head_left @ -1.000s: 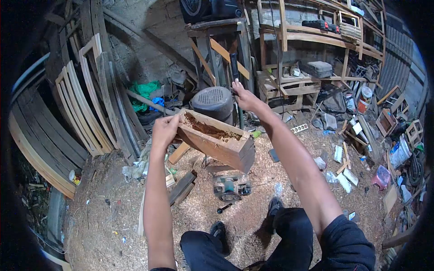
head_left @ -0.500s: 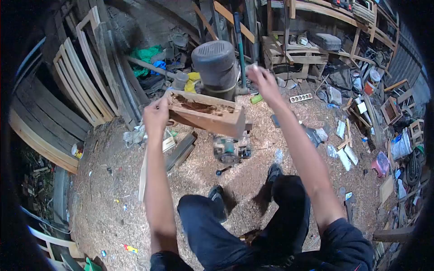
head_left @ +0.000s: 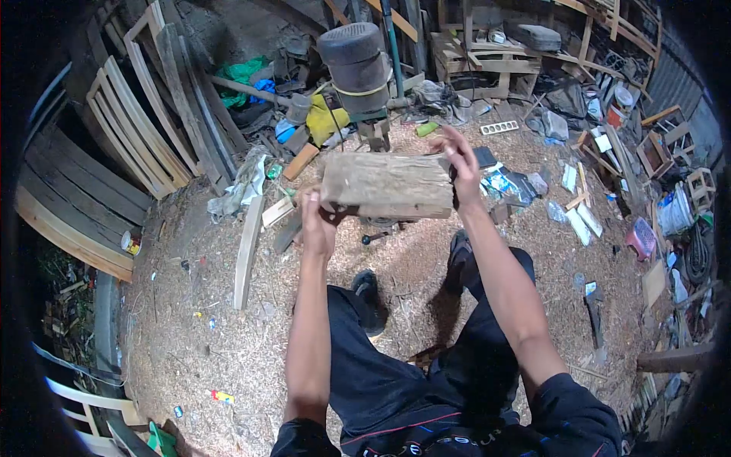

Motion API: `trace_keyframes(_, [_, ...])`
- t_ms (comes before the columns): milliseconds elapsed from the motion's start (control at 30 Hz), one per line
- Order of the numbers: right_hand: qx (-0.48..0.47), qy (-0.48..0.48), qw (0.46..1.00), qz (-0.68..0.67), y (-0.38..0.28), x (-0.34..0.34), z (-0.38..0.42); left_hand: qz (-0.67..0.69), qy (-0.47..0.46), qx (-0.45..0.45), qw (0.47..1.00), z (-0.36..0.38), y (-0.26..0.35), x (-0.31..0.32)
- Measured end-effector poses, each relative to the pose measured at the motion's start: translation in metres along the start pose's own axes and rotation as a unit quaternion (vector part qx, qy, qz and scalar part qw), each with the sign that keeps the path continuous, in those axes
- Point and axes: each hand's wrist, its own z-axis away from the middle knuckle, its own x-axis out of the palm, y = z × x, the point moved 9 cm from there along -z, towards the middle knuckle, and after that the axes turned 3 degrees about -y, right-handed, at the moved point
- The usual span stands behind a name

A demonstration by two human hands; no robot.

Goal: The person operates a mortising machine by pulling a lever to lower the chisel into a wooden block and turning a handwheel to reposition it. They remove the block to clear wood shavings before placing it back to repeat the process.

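A thick wooden block [head_left: 388, 183] is held level in front of me, a rough, weathered grey-brown face turned toward me. My left hand [head_left: 318, 225] grips its left end from below, thumb at the lower corner. At the opposite end my right hand [head_left: 462, 167] closes around the edge, some fingers raised above the top corner. The block hides most of the machine on the floor behind it; a black-knobbed lever [head_left: 368, 239] shows below.
A dark cylindrical motor [head_left: 354, 65] stands ahead, beside a yellow cloth [head_left: 326, 120]. Curved timber pieces [head_left: 126, 137] lean at left. A long plank [head_left: 248, 251] lies on the shavings-covered floor, and a hatchet-like tool [head_left: 595, 312] lies at right. Wood scraps and buckets crowd the right side.
The block has turned over from its hollowed face to a rough face and come lower, closer to me. My right hand, free in the air before, now holds its right end.
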Motion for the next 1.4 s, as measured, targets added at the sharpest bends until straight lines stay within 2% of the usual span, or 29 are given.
trace_keyframes(67, [-0.03,-0.014,0.998,-0.059,-0.007,-0.003,-0.003,0.087,0.026,-0.09,0.992,0.006,-0.02,0.0])
trace_keyframes(100, [-0.043,-0.023,0.995,-0.091,-0.013,0.001,-0.005,-0.005,0.015,-0.056,0.998,0.005,-0.007,0.012])
trace_keyframes(133, [-0.085,0.035,0.995,0.048,-0.025,-0.001,-0.002,-0.1,0.005,-0.027,0.995,0.005,0.003,0.019])
trace_keyframes(200, [-0.044,0.099,0.989,0.102,-0.013,-0.009,-0.005,-0.074,-0.037,0.035,0.996,-0.002,0.011,0.023])
trace_keyframes(267, [0.135,0.095,0.986,-0.009,0.02,-0.011,0.012,-0.086,-0.069,0.087,0.99,0.002,0.014,0.025])
trace_keyframes(300, [0.223,0.091,0.968,-0.065,0.035,-0.006,0.025,-0.067,-0.072,0.068,0.993,0.002,0.01,0.022])
trace_keyframes(367, [0.078,0.028,0.992,0.091,0.005,-0.009,0.031,-0.173,-0.083,-0.04,0.981,-0.002,-0.012,-0.011])
trace_keyframes(400, [0.039,0.0,0.99,0.132,-0.001,-0.011,0.033,-0.221,-0.086,-0.093,0.967,0.002,-0.023,-0.018])
trace_keyframes(433, [-0.002,-0.025,0.985,0.171,-0.008,-0.011,0.035,-0.191,-0.069,-0.113,0.973,0.003,-0.03,-0.022])
trace_keyframes(533, [-0.126,-0.064,0.975,0.171,-0.025,0.002,0.038,-0.266,-0.075,-0.052,0.96,0.007,-0.017,-0.016])
trace_keyframes(567, [-0.099,-0.056,0.977,0.179,-0.019,-0.001,0.044,-0.263,-0.047,-0.066,0.961,0.006,-0.018,-0.018])
trace_keyframes(667, [-0.046,-0.045,0.978,0.196,0.001,-0.007,0.036,-0.226,-0.062,-0.039,0.971,0.005,-0.01,-0.013])
trace_keyframes(700, [-0.005,-0.006,0.983,0.185,0.013,-0.011,0.035,-0.274,-0.068,-0.039,0.959,0.003,-0.009,-0.014])
trace_keyframes(800, [0.264,0.081,0.955,0.111,0.059,-0.03,0.03,-0.248,-0.05,-0.082,0.964,-0.013,-0.028,-0.029])
trace_keyframes(833, [0.239,0.069,0.96,0.131,0.05,-0.025,0.026,-0.262,-0.029,-0.083,0.961,-0.013,-0.028,-0.025])
trace_keyframes(867, [0.298,0.049,0.953,0.015,0.053,-0.015,0.033,-0.216,0.011,-0.133,0.967,-0.011,-0.036,-0.032])
trace_keyframes(933, [0.261,-0.074,0.959,0.077,0.047,-0.004,0.026,-0.117,0.089,-0.221,0.964,-0.009,-0.052,-0.045])
trace_keyframes(1067, [0.384,-0.049,0.918,0.084,0.047,0.0,0.042,-0.147,0.091,-0.317,0.932,0.005,-0.06,-0.047])
trace_keyframes(1100, [0.401,-0.038,0.91,0.095,0.047,-0.003,0.045,-0.197,0.09,-0.326,0.92,0.007,-0.059,-0.049])
trace_keyframes(1200, [0.436,-0.011,0.895,0.087,0.052,-0.012,0.051,-0.163,0.061,-0.352,0.92,0.012,-0.052,-0.035])
trace_keyframes(1400, [0.453,-0.006,0.889,0.069,0.055,-0.014,0.06,-0.17,0.069,-0.316,0.931,0.008,-0.047,-0.035])
